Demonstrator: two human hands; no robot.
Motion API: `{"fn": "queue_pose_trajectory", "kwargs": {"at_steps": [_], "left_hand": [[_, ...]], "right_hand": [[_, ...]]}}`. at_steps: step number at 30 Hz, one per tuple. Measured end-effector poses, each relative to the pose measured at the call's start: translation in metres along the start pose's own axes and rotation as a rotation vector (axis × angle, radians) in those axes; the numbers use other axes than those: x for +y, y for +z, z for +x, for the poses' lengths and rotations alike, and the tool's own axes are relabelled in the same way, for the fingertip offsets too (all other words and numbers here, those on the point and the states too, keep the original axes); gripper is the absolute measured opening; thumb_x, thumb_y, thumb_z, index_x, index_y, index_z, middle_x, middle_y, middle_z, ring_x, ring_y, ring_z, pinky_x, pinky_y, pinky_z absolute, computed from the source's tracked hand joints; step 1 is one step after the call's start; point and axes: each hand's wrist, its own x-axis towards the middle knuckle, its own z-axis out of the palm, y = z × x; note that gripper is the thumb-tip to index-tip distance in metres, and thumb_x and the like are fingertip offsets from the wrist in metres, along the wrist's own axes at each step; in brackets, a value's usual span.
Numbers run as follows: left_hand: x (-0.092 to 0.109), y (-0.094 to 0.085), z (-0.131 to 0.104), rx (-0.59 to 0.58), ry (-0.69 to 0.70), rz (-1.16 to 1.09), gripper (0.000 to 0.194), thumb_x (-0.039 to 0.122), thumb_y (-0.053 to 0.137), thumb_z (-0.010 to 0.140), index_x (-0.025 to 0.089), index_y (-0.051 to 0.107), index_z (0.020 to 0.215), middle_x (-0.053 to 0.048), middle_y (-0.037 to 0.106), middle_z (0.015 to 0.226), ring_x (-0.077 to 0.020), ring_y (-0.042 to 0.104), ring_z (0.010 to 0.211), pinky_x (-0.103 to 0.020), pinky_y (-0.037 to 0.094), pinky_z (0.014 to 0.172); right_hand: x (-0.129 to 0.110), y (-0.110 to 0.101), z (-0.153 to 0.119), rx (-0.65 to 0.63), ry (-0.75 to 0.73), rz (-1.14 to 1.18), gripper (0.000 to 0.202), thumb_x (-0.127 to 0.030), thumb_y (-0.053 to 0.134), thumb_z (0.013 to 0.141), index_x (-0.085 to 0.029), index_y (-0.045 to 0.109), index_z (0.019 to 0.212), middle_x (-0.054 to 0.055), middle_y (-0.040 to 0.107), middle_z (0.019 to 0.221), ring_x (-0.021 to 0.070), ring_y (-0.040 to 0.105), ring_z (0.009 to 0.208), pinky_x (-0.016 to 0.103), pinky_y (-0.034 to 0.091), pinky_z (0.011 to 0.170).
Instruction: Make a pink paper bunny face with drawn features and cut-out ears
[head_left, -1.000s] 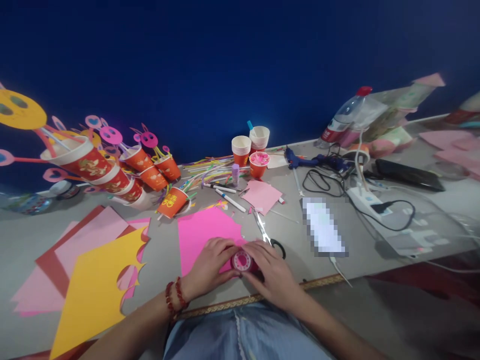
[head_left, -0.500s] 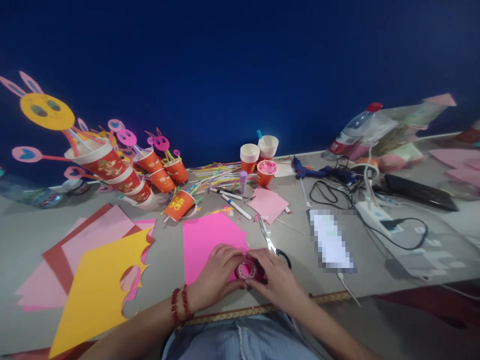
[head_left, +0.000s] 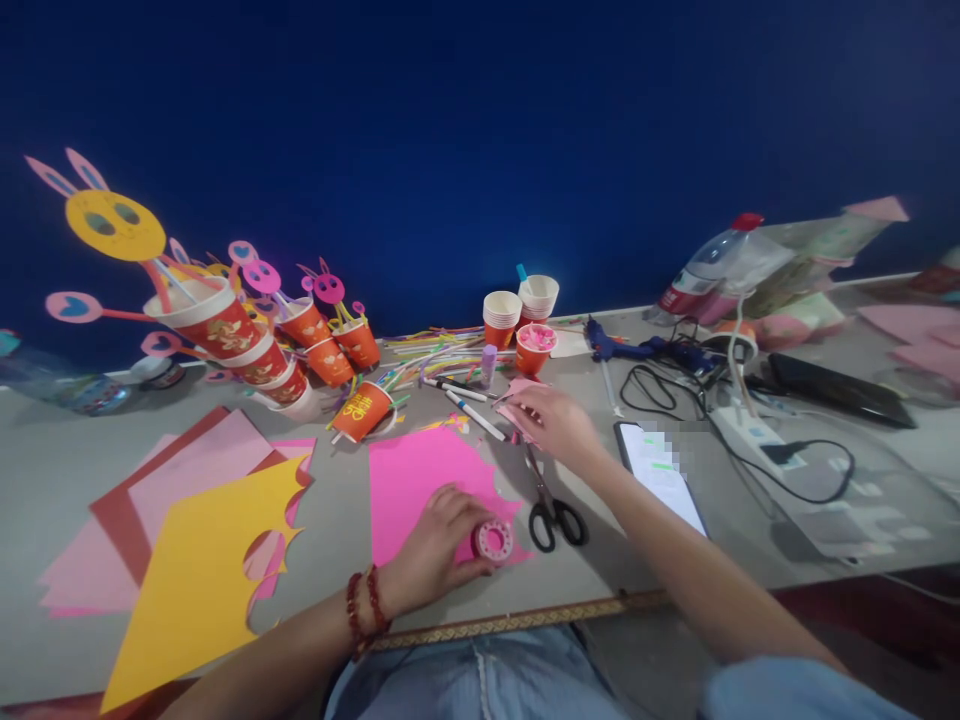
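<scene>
One blue wall (head_left: 450, 130) rises behind one grey table (head_left: 319, 545), edged with patterned gold trim. On the table lie one yellow sheet (head_left: 187, 560), its right side scalloped by round cut-outs, and one hot-pink sheet (head_left: 409, 480). One red-capped bottle (head_left: 694, 280) leans near the wall. At back centre are two cup stacks (head_left: 500, 315) and one scrap cup (head_left: 535, 357). One phone (head_left: 664, 470) lies right of centre.

The right hand (head_left: 555, 425) is over one pale-pink paper (head_left: 517, 422); I cannot tell whether its fingers grip anything. One pair of scissors (head_left: 546, 492) lies between it and the left hand (head_left: 435, 545). Farther back are at least two pens (head_left: 476, 414) and one glue stick (head_left: 488, 367). One pink roll (head_left: 495, 541) sits at the hot-pink sheet's near right corner, clasped by the left thumb and fingers.
</scene>
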Motion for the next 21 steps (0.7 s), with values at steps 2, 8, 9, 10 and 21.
{"fn": "queue_pose_trajectory", "kwargs": {"at_steps": [2,8,9,10,21], "left_hand": [[0.001,-0.001,0.001,0.005,-0.011,0.004,0.049,0.045,0.075,0.084,0.021,0.057,0.123,-0.010,0.064,0.119,-0.0288,0.056,0.116,-0.054,0.033,0.114],[0.006,-0.002,0.002,0.003,-0.016,0.038,0.046,0.035,0.076,0.081,0.021,0.057,0.121,-0.008,0.065,0.118,-0.0260,0.058,0.113,-0.052,0.034,0.115],[0.006,-0.002,0.002,0.004,-0.018,0.041,0.045,0.034,0.075,0.082,0.021,0.057,0.120,-0.008,0.065,0.118,-0.0257,0.058,0.113,-0.051,0.033,0.116],[0.006,-0.002,0.003,0.005,-0.018,0.043,0.045,0.034,0.075,0.082,0.021,0.057,0.120,-0.008,0.064,0.118,-0.0256,0.058,0.113,-0.051,0.032,0.116],[0.006,0.001,0.001,0.010,-0.006,0.073,0.046,0.029,0.072,0.080,0.022,0.055,0.122,-0.008,0.062,0.119,-0.0269,0.055,0.114,-0.051,0.030,0.117]], "right_hand": [[0.004,0.008,0.028,-0.064,0.037,-0.184,0.023,-0.020,0.054,0.099,-0.016,0.076,0.093,0.012,0.076,0.097,0.0225,0.073,0.086,0.028,0.053,0.073],[0.008,0.043,0.051,-0.101,-0.013,-0.268,0.031,-0.014,0.050,0.099,0.000,0.075,0.086,0.020,0.074,0.094,0.0268,0.072,0.097,0.029,0.050,0.082],[0.009,0.047,0.051,-0.098,-0.013,-0.273,0.026,-0.014,0.054,0.096,-0.002,0.075,0.086,0.020,0.074,0.095,0.0277,0.071,0.097,0.030,0.050,0.082],[0.010,0.049,0.051,-0.093,-0.014,-0.274,0.020,-0.014,0.058,0.093,-0.005,0.075,0.086,0.020,0.074,0.095,0.0284,0.070,0.096,0.031,0.051,0.082],[0.013,0.039,0.044,0.079,0.063,-0.056,0.016,-0.025,0.056,0.093,-0.017,0.069,0.098,0.012,0.071,0.095,0.0258,0.063,0.093,0.030,0.044,0.075]]}}
